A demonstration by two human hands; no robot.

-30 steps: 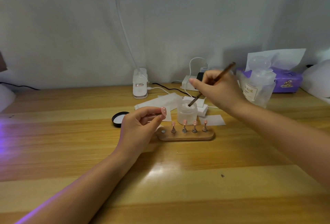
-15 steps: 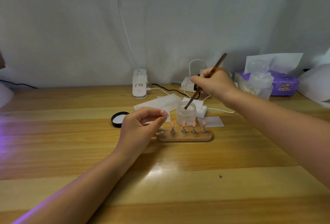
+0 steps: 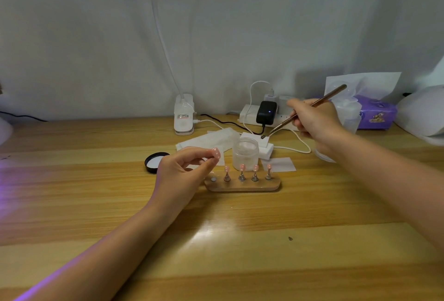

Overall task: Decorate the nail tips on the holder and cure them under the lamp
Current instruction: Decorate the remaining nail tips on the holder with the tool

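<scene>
A wooden holder (image 3: 242, 186) lies mid-table with several pink nail tips (image 3: 242, 167) on metal stands; its leftmost socket is bare. My left hand (image 3: 182, 176) pinches one pink nail tip (image 3: 216, 152) with white dots, just left of the holder. My right hand (image 3: 314, 120) grips a brown brush (image 3: 302, 113) like a pen. The brush's tip hangs in the air above and to the right of the open frosted jar (image 3: 245, 154) behind the holder.
The jar's black lid (image 3: 155, 162) lies left of my left hand. White wipes (image 3: 278, 164), a white pad stack (image 3: 264, 143), a clip lamp base (image 3: 183, 116), a power strip with a black adapter (image 3: 266, 113), a pump bottle, a purple tissue pack (image 3: 374, 114) and a white nail lamp (image 3: 422, 113) line the back.
My right hand lifted the brush out of the jar and drew it back to the right. My left hand keeps holding the nail tip in place.
</scene>
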